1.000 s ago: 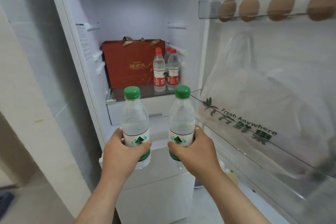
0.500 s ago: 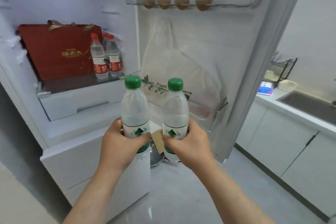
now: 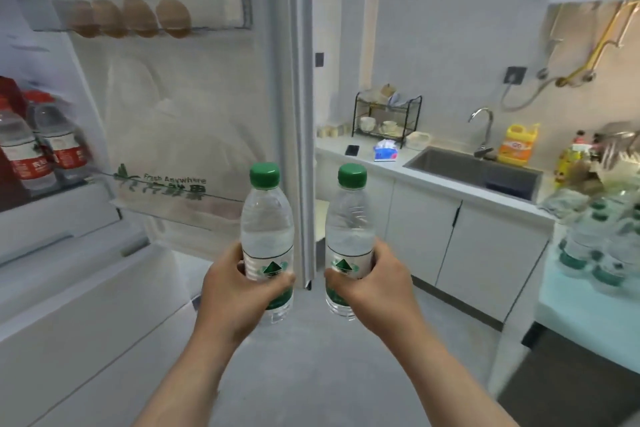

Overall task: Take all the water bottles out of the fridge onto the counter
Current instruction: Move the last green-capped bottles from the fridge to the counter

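Bottles, clear with green caps, stand upright, clamped in left and right hands.

Arms reaching forward, left hand gripping left bottle, right hand gripping right bottle

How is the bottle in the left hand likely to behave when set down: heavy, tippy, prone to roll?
The bottle in the left hand looks mostly full, so it is probably heavy for its size. Tall and narrow, it may tip if set down tilted. Its round body would likely roll once toppled.
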Demonstrator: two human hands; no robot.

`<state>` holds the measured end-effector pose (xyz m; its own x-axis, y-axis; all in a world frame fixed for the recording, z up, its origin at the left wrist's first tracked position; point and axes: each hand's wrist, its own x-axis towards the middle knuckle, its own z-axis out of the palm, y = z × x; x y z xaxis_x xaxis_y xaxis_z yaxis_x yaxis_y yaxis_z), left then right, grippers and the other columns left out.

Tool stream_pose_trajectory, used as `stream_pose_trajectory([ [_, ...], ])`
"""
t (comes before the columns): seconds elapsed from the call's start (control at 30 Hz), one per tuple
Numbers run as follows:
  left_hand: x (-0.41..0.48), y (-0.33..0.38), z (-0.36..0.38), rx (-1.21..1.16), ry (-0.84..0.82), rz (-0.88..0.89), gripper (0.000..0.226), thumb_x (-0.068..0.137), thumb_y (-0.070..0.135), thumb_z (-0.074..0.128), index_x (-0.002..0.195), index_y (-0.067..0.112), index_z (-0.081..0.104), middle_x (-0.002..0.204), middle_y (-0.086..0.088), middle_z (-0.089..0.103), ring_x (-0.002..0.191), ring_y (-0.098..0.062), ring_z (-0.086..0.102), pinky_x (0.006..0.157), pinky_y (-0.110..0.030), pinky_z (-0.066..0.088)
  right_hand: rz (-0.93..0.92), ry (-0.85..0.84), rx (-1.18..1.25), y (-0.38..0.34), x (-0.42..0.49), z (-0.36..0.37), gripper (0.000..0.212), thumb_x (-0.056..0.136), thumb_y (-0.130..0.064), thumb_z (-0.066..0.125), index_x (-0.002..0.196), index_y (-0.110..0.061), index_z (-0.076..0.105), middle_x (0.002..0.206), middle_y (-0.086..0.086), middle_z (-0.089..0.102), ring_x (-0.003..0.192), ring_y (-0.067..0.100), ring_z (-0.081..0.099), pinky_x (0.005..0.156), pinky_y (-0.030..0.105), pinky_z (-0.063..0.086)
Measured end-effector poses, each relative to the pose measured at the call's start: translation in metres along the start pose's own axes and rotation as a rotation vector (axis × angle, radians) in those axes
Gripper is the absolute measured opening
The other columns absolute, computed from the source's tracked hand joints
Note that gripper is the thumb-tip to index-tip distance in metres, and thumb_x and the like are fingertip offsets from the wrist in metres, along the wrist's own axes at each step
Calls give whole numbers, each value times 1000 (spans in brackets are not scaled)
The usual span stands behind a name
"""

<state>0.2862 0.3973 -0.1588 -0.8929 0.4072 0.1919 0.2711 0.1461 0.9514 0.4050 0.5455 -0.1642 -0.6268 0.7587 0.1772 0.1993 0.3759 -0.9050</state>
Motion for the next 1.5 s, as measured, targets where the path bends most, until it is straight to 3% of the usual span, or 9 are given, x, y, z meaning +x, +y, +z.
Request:
stream_pose_trajectory([
  [0.17, -24, 18, 75, -28, -135, 41, 41, 57, 11, 90, 87, 30, 69, 80, 13, 76, 74, -9, 73, 66, -33, 56, 76, 110, -34, 35, -17, -80, 33, 64, -28, 83, 83, -36, 57, 79, -16, 68, 73, -8, 63, 55, 11, 46],
  [0.47, -71, 61, 213, -149, -419, 84, 44, 60, 5, 89, 93, 26, 70, 83, 9, 77, 71, -5, 72, 66, -31, 56, 187, 355, -138, 91, -50, -217, 36, 60, -39, 78, 89, -29, 60, 84, -10, 70, 75, 5, 66, 70, 35, 58],
  [0.63, -95, 81, 284, -187, -556, 77, 43, 52, 16, 88, 89, 25, 70, 80, 9, 77, 70, -7, 73, 70, -37, 59, 257, 494, -144, 115, -72, -279, 35, 62, -36, 78, 92, -32, 62, 86, -16, 71, 78, -1, 66, 68, 23, 54],
  [0.73, -103, 92, 327, -200, -650, 78, 41, 53, 14, 89, 88, 25, 70, 79, 7, 77, 71, -10, 74, 71, -37, 60, 299, 584, -147, 132, -74, -310, 37, 61, -39, 78, 94, -35, 61, 89, -16, 71, 83, 2, 67, 74, 25, 55],
  [0.83, -102, 100, 364, -202, -719, 85, 41, 49, 20, 85, 86, 28, 69, 78, 8, 77, 71, -10, 73, 66, -32, 58, 337, 646, -166, 147, -67, -332, 39, 60, -43, 78, 94, -38, 58, 91, -17, 70, 87, 4, 66, 77, 27, 55],
  [0.97, -86, 102, 414, -194, -817, 94, 45, 51, 16, 86, 92, 24, 70, 80, 5, 77, 73, -10, 74, 63, -28, 55, 367, 685, -169, 167, -43, -354, 39, 66, -34, 79, 96, -38, 54, 92, -18, 66, 87, 3, 64, 65, 16, 47],
  [1.2, -29, 99, 498, -152, -936, 101, 44, 56, 12, 84, 94, 25, 66, 83, 3, 76, 75, -10, 74, 73, -41, 62, 446, 756, -145, 205, 31, -379, 45, 67, -26, 78, 103, -33, 52, 96, -15, 64, 88, 6, 63, 71, 24, 49],
  [1.33, -3, 98, 543, -120, -951, 106, 42, 56, 13, 82, 91, 27, 65, 82, 3, 76, 77, -13, 73, 76, -44, 61, 458, 774, -134, 224, 66, -395, 45, 67, -24, 81, 102, -32, 54, 92, -17, 64, 84, -6, 60, 62, 12, 43],
  [1.5, 13, 86, 596, -88, -964, 83, 44, 54, 16, 85, 92, 28, 66, 84, 6, 76, 79, -13, 73, 78, -46, 60, 515, 773, -171, 257, 95, -414, 48, 65, -28, 82, 104, -32, 55, 93, -18, 64, 86, 2, 62, 64, 16, 44],
])
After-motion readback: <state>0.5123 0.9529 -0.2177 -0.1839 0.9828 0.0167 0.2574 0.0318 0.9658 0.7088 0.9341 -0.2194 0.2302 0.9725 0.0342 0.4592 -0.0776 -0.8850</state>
